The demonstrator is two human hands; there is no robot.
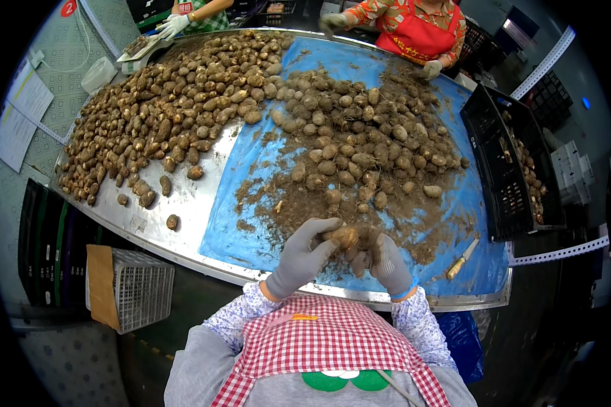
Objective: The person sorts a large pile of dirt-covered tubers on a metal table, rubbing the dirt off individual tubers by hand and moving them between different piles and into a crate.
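Note:
Both hands wear grey gloves and meet above the near edge of a blue plastic sheet [234, 219]. My left hand [305, 254] holds a brown taro-like tuber [346, 236] between thumb and fingers. My right hand [382, 259] is at the tuber's right side, its fingers bent against dark, soil-covered matter; whether it grips the same tuber or another is unclear. Just beyond my hands lies a heap of hairy, soil-covered tubers [356, 137] with loose soil [295, 208] around it. A knife [462, 260] with a pale handle rests on the sheet, right of my right hand.
Cleaner-looking tubers [183, 96] are heaped on the metal tabletop [183, 203] at left. A black crate [509, 168] holding tubers stands at right, a white basket [142, 290] below left. Across the table are two co-workers, one in a red apron [415, 35], the other's gloved hand [173, 26] near a scale [145, 53].

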